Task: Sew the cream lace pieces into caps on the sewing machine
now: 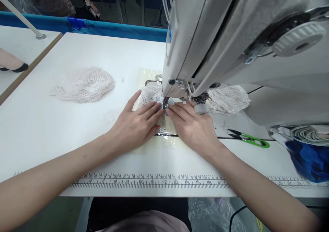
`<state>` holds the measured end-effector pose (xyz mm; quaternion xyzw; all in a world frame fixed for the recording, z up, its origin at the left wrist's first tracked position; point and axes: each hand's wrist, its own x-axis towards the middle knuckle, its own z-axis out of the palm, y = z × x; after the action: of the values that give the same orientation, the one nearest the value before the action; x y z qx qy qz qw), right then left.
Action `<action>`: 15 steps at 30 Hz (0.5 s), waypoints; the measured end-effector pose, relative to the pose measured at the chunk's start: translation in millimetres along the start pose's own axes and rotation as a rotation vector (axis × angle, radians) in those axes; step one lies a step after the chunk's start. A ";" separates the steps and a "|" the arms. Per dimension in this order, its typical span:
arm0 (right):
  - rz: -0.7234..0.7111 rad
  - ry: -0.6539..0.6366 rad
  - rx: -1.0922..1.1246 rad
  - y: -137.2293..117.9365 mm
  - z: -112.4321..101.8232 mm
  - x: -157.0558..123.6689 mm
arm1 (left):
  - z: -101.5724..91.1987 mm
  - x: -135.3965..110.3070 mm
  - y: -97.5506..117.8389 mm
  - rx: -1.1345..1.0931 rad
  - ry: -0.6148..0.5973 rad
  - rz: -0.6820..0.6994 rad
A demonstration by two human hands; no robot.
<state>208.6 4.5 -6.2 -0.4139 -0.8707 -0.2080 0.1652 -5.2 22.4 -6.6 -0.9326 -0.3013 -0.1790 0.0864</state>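
A piece of white lace (146, 95) lies under the presser foot (166, 103) of a sewing machine (191, 36). My left hand (135, 122) rests on its near side, fingers stretched out flat, with the thumb apart on the shiny machine bed. From the right, my right hand (194, 127) lays its fingertips beside the foot, fingers extended and close together; its thumb is hidden. More white lace (228, 100) shows behind the right hand; whether both parts join is hidden by the machine. The fingertips of both hands nearly meet at the needle.
Another bunched white lace piece (86, 84) lies on the white table (64, 132) to the left. Green-handled thread snips (249, 139) lie at right, near blue cloth (308, 160) and coiled elastic (309, 135). A printed ruler (154, 181) runs along the front edge.
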 end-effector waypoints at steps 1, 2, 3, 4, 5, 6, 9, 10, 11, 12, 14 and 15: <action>0.002 0.001 -0.003 -0.1 -0.2 0.2 | -0.1 0.0 0.0 -0.004 -0.001 -0.004; 0.004 0.002 -0.005 -0.3 -0.3 0.2 | -0.2 -0.1 0.1 -0.009 0.000 -0.006; 0.005 0.000 -0.007 -0.4 -0.4 0.0 | -0.2 -0.1 0.2 -0.015 0.004 -0.009; 0.006 -0.002 -0.007 -0.4 -0.5 -0.3 | -0.2 -0.1 0.3 -0.022 0.006 -0.011; 0.007 -0.004 -0.008 -0.5 -0.5 -0.8 | -0.2 0.0 0.4 -0.029 0.008 -0.012; 0.008 -0.005 -0.008 -0.4 -0.4 -1.4 | -0.2 0.0 0.5 -0.038 0.009 -0.012; 0.013 -0.003 -0.010 -0.2 0.2 -2.8 | -0.2 0.2 0.6 -0.060 0.015 -0.020; 0.016 -0.005 -0.012 -0.2 0.5 -3.2 | -0.2 0.1 0.5 -0.064 0.016 -0.023; 0.018 -0.008 -0.014 -0.1 0.8 -3.4 | -0.3 0.0 0.4 -0.067 0.016 -0.025; 0.018 -0.010 -0.015 -0.1 1.2 -3.6 | -0.4 -0.1 0.2 -0.068 0.014 -0.026; 0.016 -0.014 -0.013 -0.1 1.7 -3.6 | -0.5 -0.4 -0.3 -0.072 0.008 -0.029; 0.014 -0.013 -0.010 0.0 1.8 -3.5 | -0.4 -0.5 -0.6 -0.074 0.006 -0.031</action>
<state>210.5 3.1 -9.3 -0.4223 -0.8677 -0.2086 0.1589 -6.0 22.5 -6.4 -0.9298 -0.3085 -0.1944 0.0498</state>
